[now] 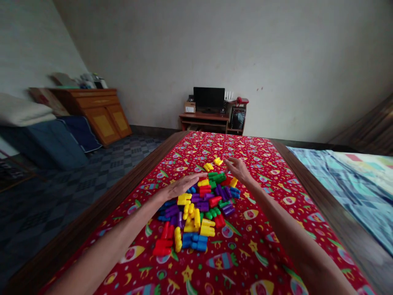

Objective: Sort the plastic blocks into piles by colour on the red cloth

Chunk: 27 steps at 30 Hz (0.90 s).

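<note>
Red rocket-print cloth (245,262) — heaped plastic blocks (193,213)

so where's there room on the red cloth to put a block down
The cloth is free beyond the blocks, past both hands, and to the pile's right, below the right hand. It's crowded through the pile's middle and beside the left hand.

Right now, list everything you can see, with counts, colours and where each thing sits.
plastic building blocks: dozens, red, yellow, blue, green, purple, heaped mid-bedspread
bedspread: one, red, rocket-patterned, under the blocks
wooden bed frame: one, brown, under the bedspread
monitor: one, black, on the desk
desk: one, brown, at the far wall
telephone: one, red, right of the monitor
cabinet: one, brown, far left
left hand: one, open, over the pile's left
right hand: one, open, beyond the pile's right
</note>
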{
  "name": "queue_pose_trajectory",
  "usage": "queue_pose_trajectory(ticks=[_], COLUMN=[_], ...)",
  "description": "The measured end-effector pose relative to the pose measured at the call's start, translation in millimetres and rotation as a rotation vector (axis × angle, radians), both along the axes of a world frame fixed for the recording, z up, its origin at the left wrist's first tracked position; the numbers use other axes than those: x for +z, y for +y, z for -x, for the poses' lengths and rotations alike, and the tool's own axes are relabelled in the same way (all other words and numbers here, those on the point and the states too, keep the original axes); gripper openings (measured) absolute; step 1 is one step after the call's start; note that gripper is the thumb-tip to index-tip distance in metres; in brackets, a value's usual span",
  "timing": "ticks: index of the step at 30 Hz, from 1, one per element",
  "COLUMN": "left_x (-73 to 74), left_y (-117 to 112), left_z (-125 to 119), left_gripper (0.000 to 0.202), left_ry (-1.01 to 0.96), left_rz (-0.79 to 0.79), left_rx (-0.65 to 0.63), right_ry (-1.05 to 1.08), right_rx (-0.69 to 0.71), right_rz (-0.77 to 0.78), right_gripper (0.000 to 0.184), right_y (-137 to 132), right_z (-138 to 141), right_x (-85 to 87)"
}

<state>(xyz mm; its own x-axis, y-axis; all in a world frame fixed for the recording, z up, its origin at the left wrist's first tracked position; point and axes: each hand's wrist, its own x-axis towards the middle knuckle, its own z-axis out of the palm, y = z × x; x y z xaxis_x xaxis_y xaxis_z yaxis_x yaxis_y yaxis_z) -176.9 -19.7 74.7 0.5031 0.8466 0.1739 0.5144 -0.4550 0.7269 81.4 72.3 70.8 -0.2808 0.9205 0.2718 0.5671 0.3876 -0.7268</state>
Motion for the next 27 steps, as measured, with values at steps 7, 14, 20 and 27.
queue_pose_trajectory(ticks=[7, 14, 20, 27], left_x=[-17.7, -103.8, -88.4, -59.6], left_y=[-79.3, -140.6, -82.9, -17.6], left_z=[47.1, 74.8, 21.8, -32.1], left_gripper=[0.063, 0.15, 0.127, 0.116], left_ry=[0.293, 0.448, 0.342, 0.262], left_rz=[-0.264, -0.285, -0.318, -0.306], left_rx=[0.232, 0.298, 0.242, 0.073], right_ry=[-0.322, -0.301, -0.118, 0.005], right_rx=[0.039, 0.531, 0.687, 0.339], right_rz=[-0.081, -0.016, 0.005, 0.028], right_gripper=[0.04, 0.036, 0.044, 0.052], right_y=[47.6, 19.3, -39.2, -57.1], right_z=[36.7, 65.9, 29.4, -57.1], right_x=[5.6, -9.3, -7.2, 5.4])
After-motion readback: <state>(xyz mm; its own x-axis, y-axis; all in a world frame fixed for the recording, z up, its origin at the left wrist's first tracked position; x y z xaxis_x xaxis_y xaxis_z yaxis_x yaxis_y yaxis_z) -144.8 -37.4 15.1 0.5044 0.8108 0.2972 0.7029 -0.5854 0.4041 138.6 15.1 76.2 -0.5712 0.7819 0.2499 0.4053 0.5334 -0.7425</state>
